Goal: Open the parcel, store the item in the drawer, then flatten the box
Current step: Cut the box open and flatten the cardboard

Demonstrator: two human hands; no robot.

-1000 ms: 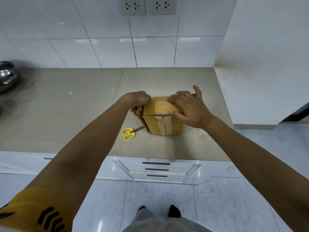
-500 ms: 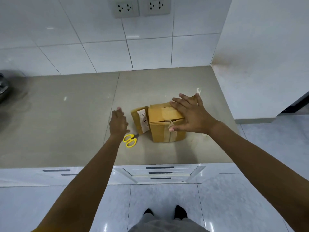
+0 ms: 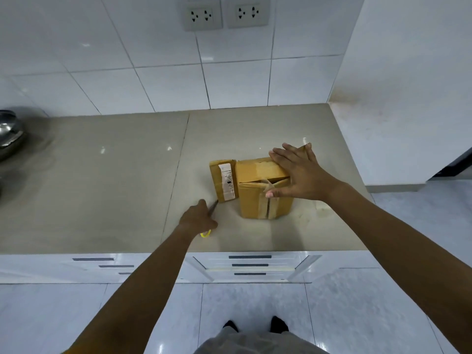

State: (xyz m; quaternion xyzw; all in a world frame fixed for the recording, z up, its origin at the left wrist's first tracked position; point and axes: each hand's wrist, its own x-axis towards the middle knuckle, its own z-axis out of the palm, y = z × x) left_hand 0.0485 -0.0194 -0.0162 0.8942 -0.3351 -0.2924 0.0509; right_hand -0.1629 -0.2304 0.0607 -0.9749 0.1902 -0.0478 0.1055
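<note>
A brown cardboard box (image 3: 251, 200) stands on the beige counter (image 3: 115, 180), with torn tape down its front. One side flap (image 3: 221, 182) with a white label hangs open on its left. My right hand (image 3: 300, 175) lies flat on the box top, fingers spread and thumb at the front edge. My left hand (image 3: 198, 217) is curled down over the yellow-handled scissors (image 3: 205, 234), which lie just left of the box. Only a bit of yellow handle and the blade tip show. The box's contents are hidden.
White drawers (image 3: 250, 264) with dark handle slots sit under the counter edge right below the box. A metal pot (image 3: 9, 135) stands at the far left. A white wall (image 3: 408, 98) bounds the counter on the right. Tiled floor and my feet are below.
My left hand left the box's side flap, moved down-left and came down over the scissors. The flap swung open. My right hand stayed on the box top.
</note>
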